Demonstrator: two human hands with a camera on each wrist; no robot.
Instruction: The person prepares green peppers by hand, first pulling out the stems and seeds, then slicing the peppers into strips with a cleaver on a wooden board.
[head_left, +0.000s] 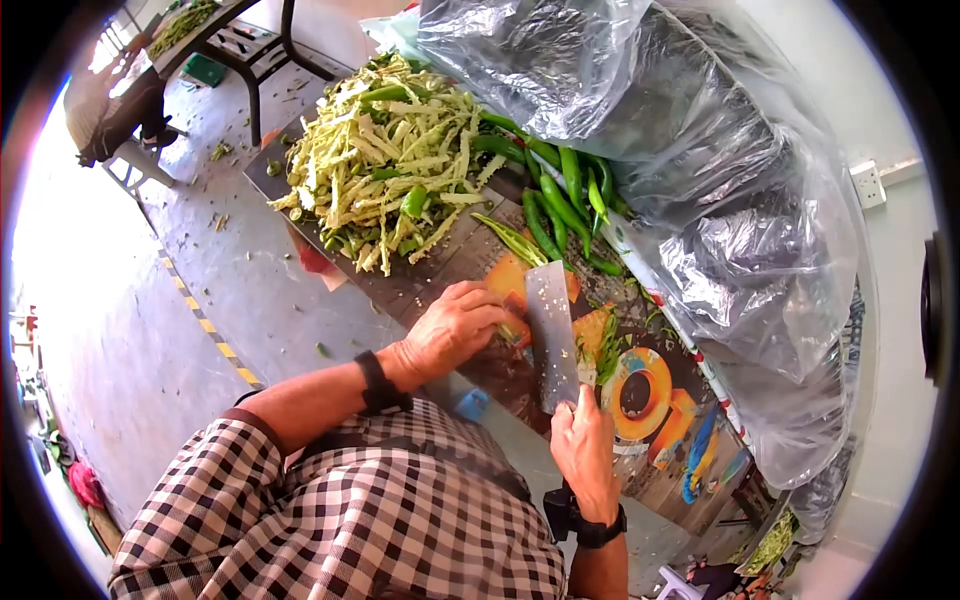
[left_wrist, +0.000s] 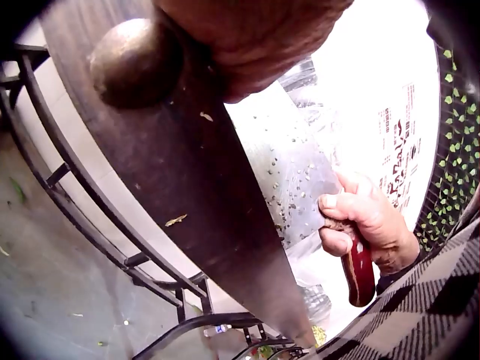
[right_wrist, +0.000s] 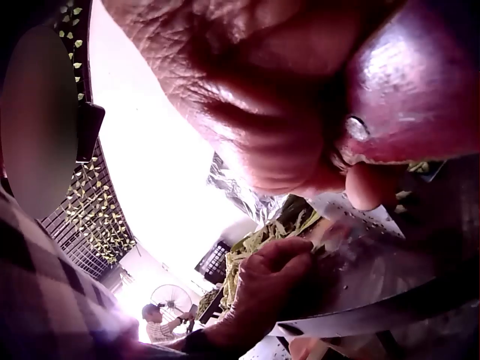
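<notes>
Gripping the red-handled steel cleaver [head_left: 552, 335] with fingers curled round its handle, the right hand [head_left: 585, 445] holds the blade above the worktop's [head_left: 505, 400] near edge, beside the left hand [head_left: 455, 325], whose bent fingers pinch a small pale-green piece [head_left: 512, 331]. Shredded green strips [head_left: 385, 160] heap at the worktop's left end, and long glossy green peppers [head_left: 568, 200] lie along its far edge, beside clear crinkled plastic sheeting [head_left: 700, 200]. Loose green shreds [head_left: 608, 348] sit just right of the blade.

One left hand [head_left: 452, 325], one right hand [head_left: 587, 450], one cleaver [head_left: 552, 340], one heap of cut strips [head_left: 370, 160], one upper-right wall socket [head_left: 868, 186] (whole peppers [head_left: 563, 205]: too overlapped to count).
</notes>
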